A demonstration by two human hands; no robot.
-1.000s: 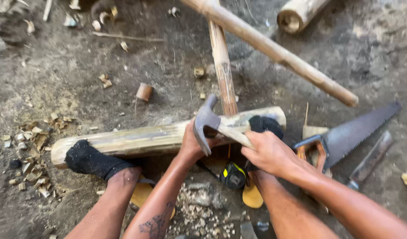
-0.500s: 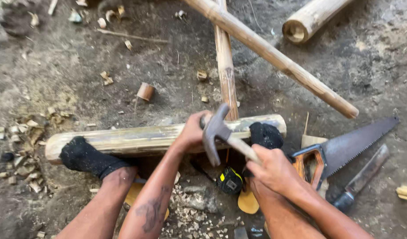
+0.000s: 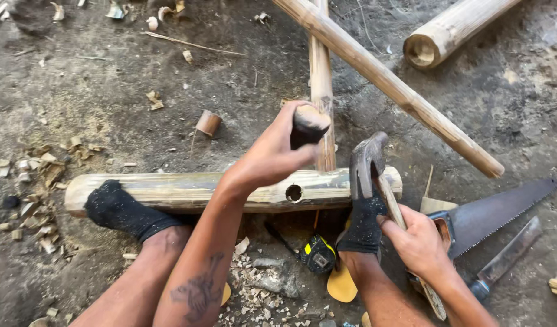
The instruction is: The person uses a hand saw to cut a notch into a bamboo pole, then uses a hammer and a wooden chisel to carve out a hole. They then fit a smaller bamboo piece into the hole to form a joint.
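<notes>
While the left hand point(image 3: 272, 154) clamps a stiff, short bamboo peg point(image 3: 308, 124), the right hand point(image 3: 417, 242) grips the heavy claw hammer point(image 3: 368, 160) low on its wooden handle.

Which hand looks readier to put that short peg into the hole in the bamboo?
Left. The left hand grips the short peg just above the hole in the bamboo pole. The right hand is occupied with the hammer.

Left hand point(image 3: 272, 154) raised, fingers curled shut; right hand point(image 3: 419, 242) fisted low.
</notes>
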